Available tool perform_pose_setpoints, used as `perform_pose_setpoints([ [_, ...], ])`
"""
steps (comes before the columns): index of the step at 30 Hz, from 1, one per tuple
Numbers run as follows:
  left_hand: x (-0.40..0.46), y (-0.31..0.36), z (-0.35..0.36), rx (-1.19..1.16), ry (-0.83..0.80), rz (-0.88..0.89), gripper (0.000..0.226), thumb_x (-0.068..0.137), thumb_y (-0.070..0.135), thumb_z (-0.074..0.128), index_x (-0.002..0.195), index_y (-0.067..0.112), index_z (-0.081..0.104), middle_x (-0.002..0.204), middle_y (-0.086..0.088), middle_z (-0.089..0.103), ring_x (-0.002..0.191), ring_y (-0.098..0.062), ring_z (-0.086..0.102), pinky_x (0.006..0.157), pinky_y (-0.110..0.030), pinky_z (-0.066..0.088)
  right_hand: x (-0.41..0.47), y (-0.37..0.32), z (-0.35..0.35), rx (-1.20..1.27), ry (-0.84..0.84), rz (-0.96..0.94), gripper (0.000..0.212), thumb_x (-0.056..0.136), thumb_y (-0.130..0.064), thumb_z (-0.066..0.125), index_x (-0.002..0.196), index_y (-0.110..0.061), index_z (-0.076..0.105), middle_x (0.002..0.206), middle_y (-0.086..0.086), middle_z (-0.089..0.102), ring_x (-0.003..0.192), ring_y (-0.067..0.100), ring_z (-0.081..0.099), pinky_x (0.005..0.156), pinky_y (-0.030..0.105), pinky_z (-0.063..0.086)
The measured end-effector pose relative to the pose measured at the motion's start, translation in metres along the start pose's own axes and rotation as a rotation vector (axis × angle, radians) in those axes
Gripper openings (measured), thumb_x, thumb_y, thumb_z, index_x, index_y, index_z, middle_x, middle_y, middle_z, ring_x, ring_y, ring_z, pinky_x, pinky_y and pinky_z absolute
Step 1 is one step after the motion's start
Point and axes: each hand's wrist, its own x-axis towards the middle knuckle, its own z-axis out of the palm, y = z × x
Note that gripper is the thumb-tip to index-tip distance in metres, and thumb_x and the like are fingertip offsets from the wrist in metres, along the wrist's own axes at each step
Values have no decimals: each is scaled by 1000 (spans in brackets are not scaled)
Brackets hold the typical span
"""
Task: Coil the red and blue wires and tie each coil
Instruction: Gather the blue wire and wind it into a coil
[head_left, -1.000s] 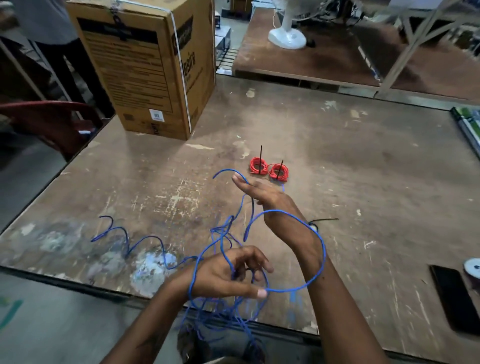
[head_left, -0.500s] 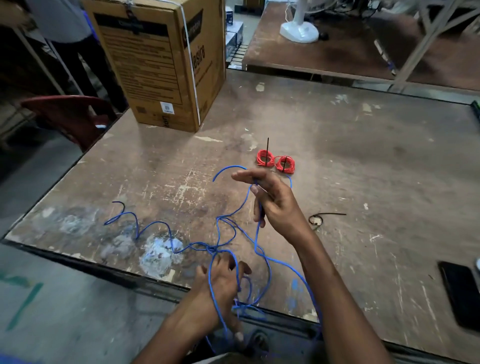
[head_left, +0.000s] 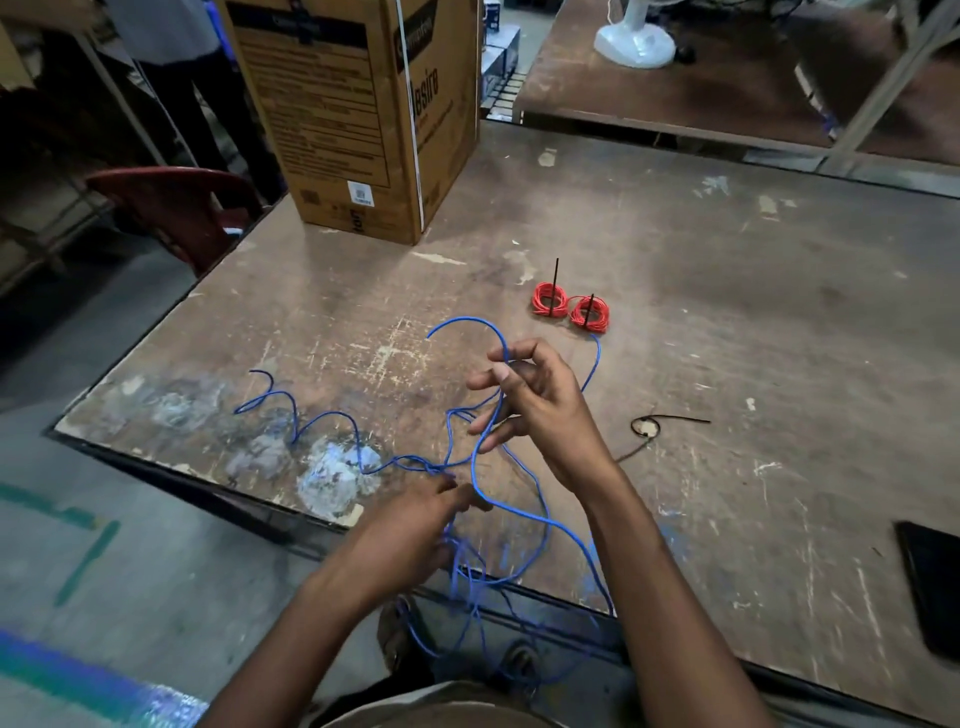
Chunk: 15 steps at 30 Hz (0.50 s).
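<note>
A long blue wire (head_left: 332, 415) lies in loose waves across the near left of the table and hangs in tangled loops over the front edge. My right hand (head_left: 540, 410) is raised above the table and pinches a strand of the blue wire between thumb and fingers, with one end arching up past the fingertips. My left hand (head_left: 415, 525) is lower, at the table's front edge, with its fingers curled in the tangle of blue loops. Two small red wire coils (head_left: 570, 308) lie side by side farther back, each tied with a black zip tie that sticks up.
A loose black zip tie (head_left: 654, 425) lies right of my right hand. A large cardboard box (head_left: 353, 114) stands at the back left corner of the worn wooden table (head_left: 727, 322). A dark phone (head_left: 930, 582) lies at the right edge. A red chair (head_left: 176, 208) and a standing person are at left.
My right hand has turned and closed its fingers on the blue strand, after being stretched out flat. My left hand dropped from the raised loop down to the table's front edge.
</note>
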Motion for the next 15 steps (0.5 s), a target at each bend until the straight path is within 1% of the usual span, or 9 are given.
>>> perform_pose_setpoints([
  [2,-2,-5,-1,-216,-104,21,55,88,24,80,132,44,53,126,14,61,109,-3,66,91,-34,58,-2,1,4,58,19,9,16,111,-9,53,124,-2,46,105,20,69,70,42,77,51,43,63],
  [4,-2,-3,-8,-421,-113,8,48,94,17,76,134,34,56,124,16,64,101,-1,71,88,-32,61,-4,0,8,88,24,16,16,111,-9,53,122,-1,45,98,17,65,71,41,77,50,44,63],
  [5,-1,0,-12,-488,-74,5,48,96,17,74,138,31,55,125,17,64,100,-2,72,86,-31,62,-4,0,10,86,24,20,17,111,-10,54,122,0,45,96,16,64,70,41,77,50,43,63],
  [7,3,3,-21,-545,34,1,53,98,21,74,144,30,51,123,17,66,97,-4,74,82,-28,62,-6,0,12,69,12,29,17,110,-11,56,120,0,47,94,16,64,68,39,76,50,43,63],
  [8,5,4,-26,-555,94,-3,53,99,23,75,144,31,49,120,15,67,96,-5,74,80,-28,61,-7,-1,13,62,6,35,15,109,-12,57,116,-2,49,92,16,65,66,38,76,49,44,63],
  [10,10,6,-32,-564,209,-15,46,99,24,74,137,33,50,116,12,68,92,-8,75,76,-29,61,-11,-2,16,55,0,44,12,108,-14,61,108,-9,50,88,17,65,63,37,74,49,45,63],
  [12,15,4,-36,-607,293,-34,41,102,16,70,136,30,52,117,11,69,87,-14,76,75,-34,62,-15,-3,19,50,-16,43,14,107,-16,63,101,-11,51,83,19,63,59,36,73,48,44,61],
  [14,20,2,-40,-745,363,-55,44,105,2,55,142,26,51,120,5,70,89,-21,78,78,-40,65,-20,-6,21,32,-32,38,16,107,-18,63,102,-5,56,77,16,63,54,33,71,45,41,60],
  [15,22,1,-42,-862,397,-76,48,105,-4,45,143,23,51,122,1,71,91,-25,79,79,-42,65,-21,-7,21,12,-32,42,19,108,-20,62,105,-2,58,73,12,62,51,31,69,43,38,59],
])
